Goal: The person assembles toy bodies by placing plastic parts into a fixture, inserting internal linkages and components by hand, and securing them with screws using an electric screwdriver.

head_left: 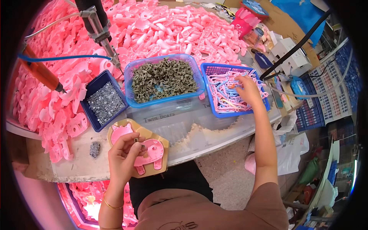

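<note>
My left hand (pixel 123 155) is closed, its fingertips pinching a small olive-grey plastic part over a pink animal-shaped toy shell (pixel 155 150). The shell lies in a tan fixture block (pixel 163 163) at the table's front edge. My right hand (pixel 248 90) reaches into a blue basket (pixel 234 114) of thin pink, blue and white plastic strips (pixel 226 92). Its fingers are bent together among the strips; what they pinch is too small to make out. Between the hands stands a clear blue tub (pixel 166 101) full of olive-grey parts (pixel 163 80) like the pinched one.
A dark blue bin (pixel 92 122) holds small metal pieces. Pink plastic shells (pixel 165 30) are heaped across the back and left. An orange power screwdriver (pixel 42 71) and a black-and-silver one (pixel 100 28) hang over them. A grey bristly clump (pixel 95 149) lies by the fixture.
</note>
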A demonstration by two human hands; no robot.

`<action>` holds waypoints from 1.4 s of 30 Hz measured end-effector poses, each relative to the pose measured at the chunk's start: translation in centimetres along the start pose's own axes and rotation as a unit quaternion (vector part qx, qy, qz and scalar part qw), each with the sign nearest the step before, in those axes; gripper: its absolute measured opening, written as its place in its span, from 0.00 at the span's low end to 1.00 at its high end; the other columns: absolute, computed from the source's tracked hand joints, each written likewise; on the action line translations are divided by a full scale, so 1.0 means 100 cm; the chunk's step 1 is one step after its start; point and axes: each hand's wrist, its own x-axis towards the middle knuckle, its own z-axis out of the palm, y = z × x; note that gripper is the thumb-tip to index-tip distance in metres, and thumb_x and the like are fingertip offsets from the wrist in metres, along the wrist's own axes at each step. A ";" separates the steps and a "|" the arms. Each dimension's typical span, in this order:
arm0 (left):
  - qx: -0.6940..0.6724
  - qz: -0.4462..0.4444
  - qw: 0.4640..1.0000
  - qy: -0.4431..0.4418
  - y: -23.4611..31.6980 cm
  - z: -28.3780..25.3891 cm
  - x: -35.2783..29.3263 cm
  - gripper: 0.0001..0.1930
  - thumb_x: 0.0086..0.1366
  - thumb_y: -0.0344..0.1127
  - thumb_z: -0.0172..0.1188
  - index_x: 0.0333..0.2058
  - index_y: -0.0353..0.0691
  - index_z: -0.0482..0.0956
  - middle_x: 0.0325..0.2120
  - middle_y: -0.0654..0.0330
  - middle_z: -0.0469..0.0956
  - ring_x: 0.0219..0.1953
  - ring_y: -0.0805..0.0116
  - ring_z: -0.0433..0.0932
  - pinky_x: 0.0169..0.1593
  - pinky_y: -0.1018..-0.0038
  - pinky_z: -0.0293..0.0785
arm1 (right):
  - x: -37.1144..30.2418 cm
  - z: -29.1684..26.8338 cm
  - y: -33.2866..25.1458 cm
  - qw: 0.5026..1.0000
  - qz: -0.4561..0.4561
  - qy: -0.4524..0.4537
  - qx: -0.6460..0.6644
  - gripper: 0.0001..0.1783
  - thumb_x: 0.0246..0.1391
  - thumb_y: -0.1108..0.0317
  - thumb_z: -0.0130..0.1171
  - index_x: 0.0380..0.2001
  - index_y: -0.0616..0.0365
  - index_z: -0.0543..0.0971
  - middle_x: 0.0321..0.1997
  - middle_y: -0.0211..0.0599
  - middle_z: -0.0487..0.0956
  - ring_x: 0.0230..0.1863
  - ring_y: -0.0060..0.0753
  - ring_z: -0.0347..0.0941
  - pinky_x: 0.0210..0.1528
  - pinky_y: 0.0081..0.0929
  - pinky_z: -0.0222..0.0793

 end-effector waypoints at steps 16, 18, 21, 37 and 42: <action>-0.011 -0.011 1.000 -0.015 -0.005 0.002 -0.005 0.11 0.71 0.25 0.54 0.50 0.31 0.75 0.43 0.53 0.82 0.40 0.69 0.83 0.44 0.76 0.82 | -0.006 0.008 0.005 0.988 -0.130 -0.047 -0.070 0.10 0.45 0.73 0.66 0.34 0.57 0.81 0.38 0.39 0.78 0.44 0.44 0.75 0.47 0.37 0.72; -0.008 -0.010 1.000 -0.020 -0.005 0.002 -0.006 0.10 0.71 0.25 0.54 0.49 0.32 0.74 0.43 0.53 0.82 0.40 0.69 0.83 0.43 0.76 0.82 | -0.003 0.007 0.012 0.992 -0.117 -0.043 0.033 0.07 0.52 0.72 0.64 0.36 0.57 0.80 0.35 0.35 0.78 0.41 0.38 0.76 0.44 0.33 0.72; -0.013 -0.016 1.000 -0.018 -0.006 0.001 -0.007 0.10 0.71 0.26 0.54 0.49 0.32 0.74 0.42 0.53 0.82 0.40 0.69 0.83 0.43 0.76 0.82 | 0.003 -0.001 0.016 0.987 -0.030 0.043 0.153 0.08 0.57 0.68 0.61 0.39 0.59 0.79 0.36 0.34 0.79 0.38 0.31 0.78 0.41 0.30 0.72; -0.069 -0.062 0.996 0.012 -0.004 0.007 0.002 0.11 0.74 0.33 0.53 0.45 0.29 0.73 0.43 0.49 0.82 0.41 0.66 0.84 0.44 0.74 0.84 | -0.077 0.022 -0.207 0.723 -0.018 -0.281 0.630 0.09 0.55 0.78 0.64 0.38 0.62 0.75 0.35 0.34 0.81 0.35 0.23 0.81 0.35 0.20 0.79; -0.114 -0.054 0.992 0.019 -0.005 0.004 -0.001 0.10 0.73 0.33 0.54 0.44 0.30 0.74 0.42 0.49 0.82 0.40 0.70 0.83 0.43 0.76 0.84 | -0.089 0.044 -0.229 0.745 -0.001 -0.313 0.588 0.09 0.54 0.81 0.65 0.35 0.64 0.74 0.35 0.43 0.82 0.36 0.30 0.84 0.37 0.24 0.82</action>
